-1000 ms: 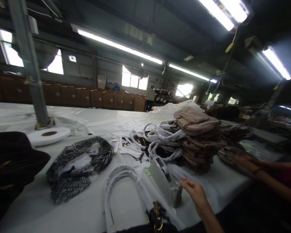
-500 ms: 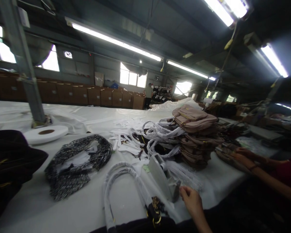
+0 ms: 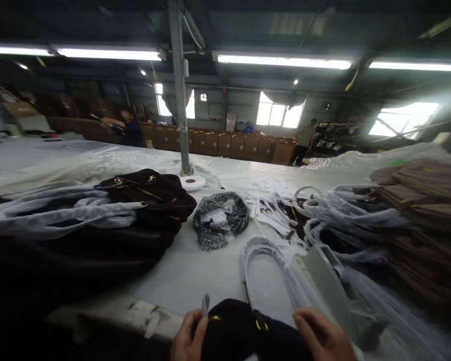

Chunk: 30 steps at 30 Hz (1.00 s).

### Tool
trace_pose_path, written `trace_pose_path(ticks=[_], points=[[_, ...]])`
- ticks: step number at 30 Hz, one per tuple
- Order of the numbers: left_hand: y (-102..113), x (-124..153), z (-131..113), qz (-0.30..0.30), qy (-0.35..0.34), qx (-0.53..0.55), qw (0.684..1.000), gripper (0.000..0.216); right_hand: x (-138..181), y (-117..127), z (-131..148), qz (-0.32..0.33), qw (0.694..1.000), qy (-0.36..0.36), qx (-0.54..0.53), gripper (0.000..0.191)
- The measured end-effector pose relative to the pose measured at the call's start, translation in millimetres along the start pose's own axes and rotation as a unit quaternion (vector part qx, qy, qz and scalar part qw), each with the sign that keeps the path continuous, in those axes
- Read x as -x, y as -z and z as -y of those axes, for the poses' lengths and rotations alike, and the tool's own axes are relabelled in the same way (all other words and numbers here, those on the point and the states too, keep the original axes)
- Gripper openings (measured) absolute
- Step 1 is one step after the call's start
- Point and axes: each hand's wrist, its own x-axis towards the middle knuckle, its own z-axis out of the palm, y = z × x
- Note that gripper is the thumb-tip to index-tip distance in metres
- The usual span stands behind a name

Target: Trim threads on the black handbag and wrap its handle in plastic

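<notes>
Pinching a strip [image 3: 206, 303] apparently not yet fastened, the left hand [image 3: 188, 337] flanks the bag [image 3: 231, 326], handles [image 3: 262, 242] already wrapped; what the right hand [image 3: 324, 335] holds is unclear.

- Turned view leftward.
- Brought left hand [image 3: 190, 335] into sight, pinching a pale strip [image 3: 205, 304].
- Moved right hand [image 3: 325, 335] from grey dispenser [image 3: 325, 286] over to black bag [image 3: 229, 333].
</notes>
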Motion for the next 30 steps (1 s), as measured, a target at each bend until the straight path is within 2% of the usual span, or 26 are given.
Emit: trace_pose_path(ticks=[2,4,6,9,13,17,24,30], points=[[-1.3,2.6,0.5,-0.008,-0.004,-0.009,1.0,0.048,-12.8,-35.8,45.3,0.08,0.991,0.104,-0.016,0.026],[-2.3,4.2,1.2,-0.015,-0.012,-0.015,1.0,0.047,-24.3,-67.7,75.5,0.162,0.972,0.17,-0.027,0.019],[-2.8,4.2,2.8,-0.015,-0.027,-0.017,0.999,0.046,-34.0,-93.1,90.6,0.223,0.955,0.191,-0.034,0.013],[-3.4,2.4,7.4,-0.017,-0.046,-0.004,0.999,0.046,-45.1,-117.6,96.5,0.272,0.942,0.195,-0.018,0.013],[-4.4,0.5,14.0,-0.024,-0.052,0.011,0.998,0.047,-53.8,-131.1,96.5,0.286,0.937,0.198,0.015,0.016],[-2.3,0.7,15.0,-0.006,-0.059,0.009,0.998,0.042,-58.6,-137.3,95.0,0.292,0.937,0.186,0.045,0.018],[1.6,-0.1,16.5,0.026,-0.074,0.004,0.997,0.032,-67.2,-148.2,89.0,0.307,0.948,0.084,0.025,0.017],[4.3,-1.1,15.8,0.028,-0.099,-0.016,0.995,0.029,-67.6,-154.1,86.4,0.303,0.951,0.067,0.005,0.015]])
